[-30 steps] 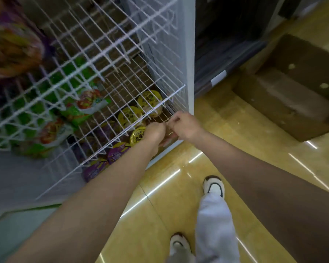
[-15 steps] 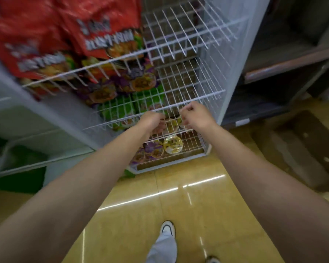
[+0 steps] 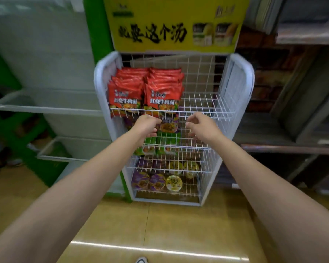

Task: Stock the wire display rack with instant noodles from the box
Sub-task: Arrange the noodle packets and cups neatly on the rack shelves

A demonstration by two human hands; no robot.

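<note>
Head view: wire display rack [image 3: 224,103] stands upright, facing the person.

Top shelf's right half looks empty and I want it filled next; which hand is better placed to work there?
Right, probably. The right hand hangs empty just below the top shelf's bare right half; the left hand sits under the red packs.

Wire rack [image 3: 237,86]: 1, four tiers. Red noodle packets [image 3: 124,95]: 2 front-facing stacks, depth uncountable. Yellow-lidded cups [image 3: 174,182]: 3. Purple-lidded cups [image 3: 141,180]: 2 clear. Hands: 2, left hand [image 3: 147,126] and right hand [image 3: 201,128].
</note>
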